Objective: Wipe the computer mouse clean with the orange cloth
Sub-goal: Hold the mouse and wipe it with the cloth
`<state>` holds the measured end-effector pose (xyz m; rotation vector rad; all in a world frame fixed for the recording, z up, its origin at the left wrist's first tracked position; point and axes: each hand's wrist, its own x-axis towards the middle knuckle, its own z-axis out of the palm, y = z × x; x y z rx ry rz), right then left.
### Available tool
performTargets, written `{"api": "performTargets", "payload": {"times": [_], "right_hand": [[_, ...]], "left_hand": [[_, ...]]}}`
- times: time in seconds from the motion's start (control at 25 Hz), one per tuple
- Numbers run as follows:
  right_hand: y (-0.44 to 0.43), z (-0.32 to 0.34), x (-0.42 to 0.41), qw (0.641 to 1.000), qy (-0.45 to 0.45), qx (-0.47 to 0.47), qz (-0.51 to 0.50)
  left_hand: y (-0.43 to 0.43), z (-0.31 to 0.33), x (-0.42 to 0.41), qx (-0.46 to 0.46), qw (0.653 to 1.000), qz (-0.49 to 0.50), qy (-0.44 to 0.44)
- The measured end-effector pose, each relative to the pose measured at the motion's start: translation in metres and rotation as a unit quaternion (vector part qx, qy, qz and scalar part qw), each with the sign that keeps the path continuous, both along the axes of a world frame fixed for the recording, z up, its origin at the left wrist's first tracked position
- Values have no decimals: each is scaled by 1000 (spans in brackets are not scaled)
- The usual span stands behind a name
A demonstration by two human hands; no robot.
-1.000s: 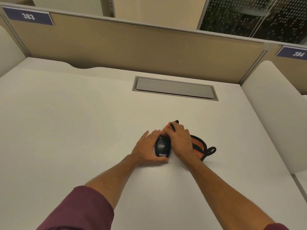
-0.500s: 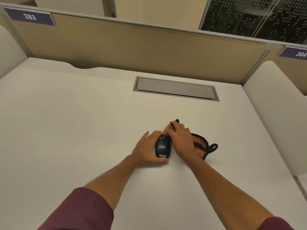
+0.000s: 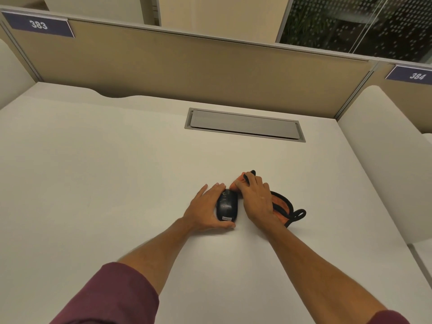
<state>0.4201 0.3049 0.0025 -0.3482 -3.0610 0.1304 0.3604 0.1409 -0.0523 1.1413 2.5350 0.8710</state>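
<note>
Two hands: left hand (image 3: 205, 208) cups mouse (image 3: 227, 206); right hand (image 3: 256, 199) presses orange cloth (image 3: 279, 204); desk (image 3: 117, 171) otherwise bare.

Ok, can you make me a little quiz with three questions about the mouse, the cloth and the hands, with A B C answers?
1. Where is the black oval computer mouse?
A. Inside the grey tray
B. On the white desk, between the two hands
C. On the number sign

2. What colour is the black-edged cloth?
A. Orange
B. Green
C. Blue

3. What is the left hand doing?
A. Pointing upward
B. Lying flat, far from everything
C. Cupping the mouse's side

Answers:
1 B, the mouse sits on the desk with a hand on each side.
2 A, orange fabric shows around the right hand, which presses down on it.
3 C, its thumb and fingers curl round the mouse's left edge.
</note>
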Motion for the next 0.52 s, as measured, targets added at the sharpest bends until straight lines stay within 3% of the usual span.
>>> {"api": "performTargets", "payload": {"times": [0.16, 0.36, 0.52], "right_hand": [[-4, -3, 15, 996, 52, -71, 17], [4, -15, 32, 1000, 31, -2, -4], [2, -8, 39, 996, 65, -56, 24]], "left_hand": [[0, 1, 0, 2, 1000, -6, 0], [0, 2, 0, 2, 1000, -6, 2], [0, 2, 1, 5, 1000, -6, 1]]}}
